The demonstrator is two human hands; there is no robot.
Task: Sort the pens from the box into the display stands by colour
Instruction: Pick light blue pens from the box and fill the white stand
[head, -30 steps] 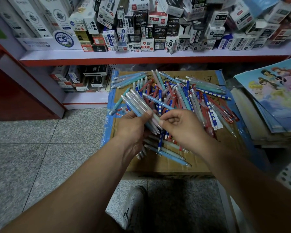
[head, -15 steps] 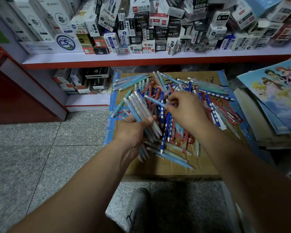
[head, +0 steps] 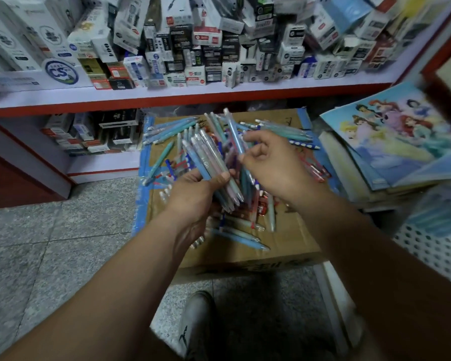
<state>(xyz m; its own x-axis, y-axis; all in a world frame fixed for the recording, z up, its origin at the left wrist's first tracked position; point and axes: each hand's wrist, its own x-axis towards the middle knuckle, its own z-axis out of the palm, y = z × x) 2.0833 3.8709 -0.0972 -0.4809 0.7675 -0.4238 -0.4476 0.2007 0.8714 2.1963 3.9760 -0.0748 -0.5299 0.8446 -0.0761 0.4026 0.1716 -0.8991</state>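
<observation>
My left hand [head: 195,196] grips a fanned bundle of pale blue pens [head: 208,162], their long axes slanting away from me and leftward. My right hand [head: 274,165], just beside it, pinches one more pale blue pen [head: 232,128], nearly parallel to the bundle's right edge. Mixed loose pens [head: 240,234] lie below on the cardboard box [head: 289,238].

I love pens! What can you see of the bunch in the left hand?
The bunch of pens is a fan of slim plastic pens, pale blue, teal and pinkish. The left hand grips them near their lower ends, thumb across the front, so they slant up and left above the cardboard box. The right hand pinches another pale blue pen right beside them.
</observation>
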